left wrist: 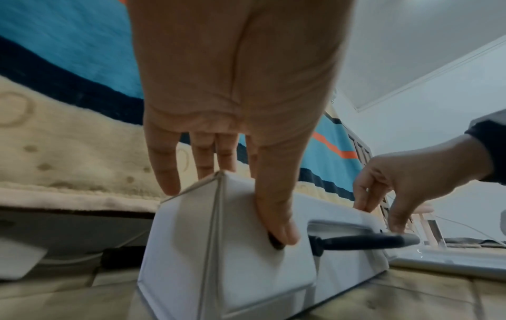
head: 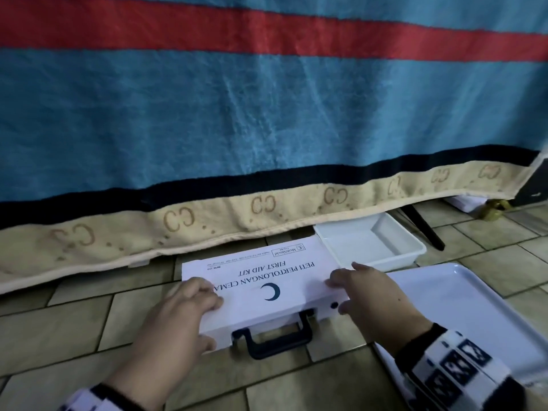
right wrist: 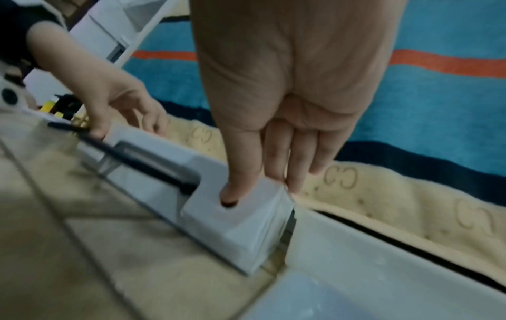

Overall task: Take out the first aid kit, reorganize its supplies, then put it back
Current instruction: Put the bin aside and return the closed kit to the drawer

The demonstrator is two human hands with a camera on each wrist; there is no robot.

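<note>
The first aid kit [head: 296, 271] is a flat white case with a blue crescent and printed words on its lid and a dark handle [head: 275, 339] on its near side. It lies on the tiled floor, its far end at the hem of a hanging blanket. My left hand [head: 207, 318] holds the near left corner, fingers on the lid and thumb on a black button on the front face [left wrist: 240, 270]. My right hand [head: 338, 295] holds the near right corner the same way, its thumb [right wrist: 230, 194] on the other black button. The lid is down.
A blue, red and cream blanket [head: 267, 114] hangs down just behind the kit. A white plastic tub [head: 370, 241] sits right of the kit's far end. A flat white tray [head: 462, 307] lies at the right. A black leg [head: 424, 226] slants behind the tub.
</note>
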